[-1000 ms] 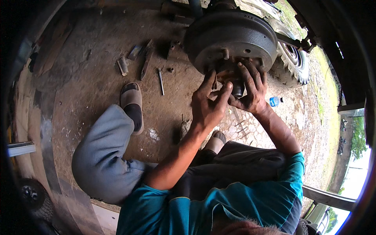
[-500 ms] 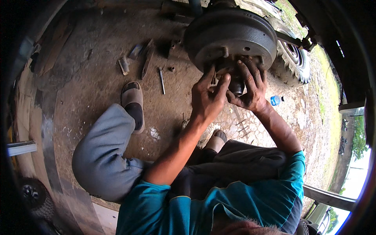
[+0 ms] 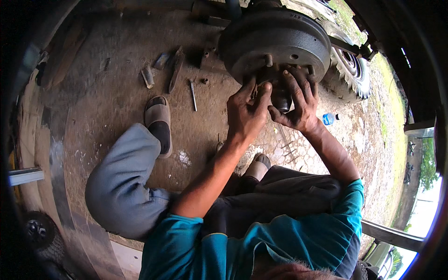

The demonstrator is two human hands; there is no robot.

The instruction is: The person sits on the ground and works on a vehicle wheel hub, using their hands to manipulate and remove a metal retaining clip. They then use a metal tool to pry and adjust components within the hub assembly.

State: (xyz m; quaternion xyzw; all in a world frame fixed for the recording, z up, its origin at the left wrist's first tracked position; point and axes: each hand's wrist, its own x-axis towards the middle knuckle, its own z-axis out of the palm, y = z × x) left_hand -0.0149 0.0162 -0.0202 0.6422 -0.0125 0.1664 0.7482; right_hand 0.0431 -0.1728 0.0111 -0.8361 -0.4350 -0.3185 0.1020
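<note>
Hands [image 3: 245, 111] [image 3: 302, 108] flank the dark hub [image 3: 281, 100] on the black drum [image 3: 275, 42].

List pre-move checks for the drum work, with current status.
1. Left hand at the left side of the dark hub: ok.
2. Right hand at the hub's right side, fingers spread: ok.
3. Firm grip by either hand: cannot tell; contact is partly hidden.
4. Slim metal rod away from both hands: ok, on the ground left of the drum.
5. Hands protected: not ok, both bare.
6. Hub fully seated in the drum: cannot tell, fingers cover the joint.
</note>
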